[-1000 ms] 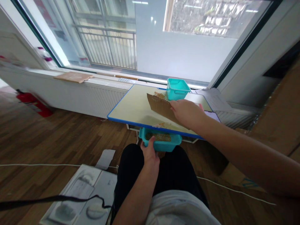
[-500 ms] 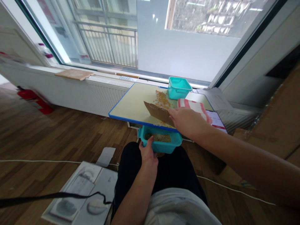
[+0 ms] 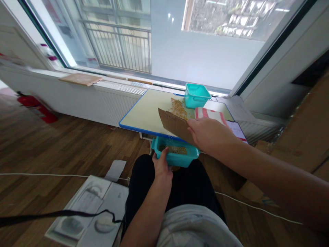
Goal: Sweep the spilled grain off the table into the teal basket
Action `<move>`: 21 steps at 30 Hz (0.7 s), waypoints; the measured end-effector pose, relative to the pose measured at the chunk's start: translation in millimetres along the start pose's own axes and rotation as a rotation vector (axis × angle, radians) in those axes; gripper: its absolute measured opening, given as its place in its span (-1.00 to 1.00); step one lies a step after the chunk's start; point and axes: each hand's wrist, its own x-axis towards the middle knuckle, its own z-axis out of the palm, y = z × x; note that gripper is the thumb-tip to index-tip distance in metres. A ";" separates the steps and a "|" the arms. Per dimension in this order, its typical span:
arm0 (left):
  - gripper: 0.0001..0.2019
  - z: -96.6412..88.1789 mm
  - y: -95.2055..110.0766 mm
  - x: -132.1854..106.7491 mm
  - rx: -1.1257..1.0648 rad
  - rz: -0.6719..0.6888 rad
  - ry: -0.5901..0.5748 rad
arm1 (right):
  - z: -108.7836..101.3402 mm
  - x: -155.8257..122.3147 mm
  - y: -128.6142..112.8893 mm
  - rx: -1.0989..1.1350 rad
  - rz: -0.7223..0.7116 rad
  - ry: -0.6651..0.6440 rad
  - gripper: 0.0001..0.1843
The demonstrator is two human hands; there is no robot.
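My left hand (image 3: 162, 164) grips the near side of a teal plastic basket (image 3: 183, 160), thumb over its rim, just below the table's front edge. Small greenish-brown grains (image 3: 177, 150) lie in that basket. In my right hand (image 3: 205, 132) is a flat piece of cardboard (image 3: 176, 126), held tilted at the table's front edge above the basket. A few pale grains seem to drop between them. Behind the cardboard, yellow kernels (image 3: 178, 107) lie spread on the table (image 3: 144, 113). A second teal basket (image 3: 197, 96) stands at the table's back.
A red-and-white striped cloth (image 3: 209, 114) and a phone-like screen (image 3: 236, 130) lie right of the kernels. Large cardboard boxes (image 3: 300, 127) stand at the right. White packaging (image 3: 87, 212) and a cable are on the floor; a red fire extinguisher (image 3: 37, 108) lies at far left.
The cardboard has come forward to the table's front edge, over the basket, with my right hand. Pale grains near the edge are gone from sight. My left hand keeps the basket in place.
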 end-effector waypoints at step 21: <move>-0.38 -0.4 5.3 2.4 -0.022 0.017 -0.003 | 37.0 12.2 28.9 0.125 -0.378 0.145 -0.73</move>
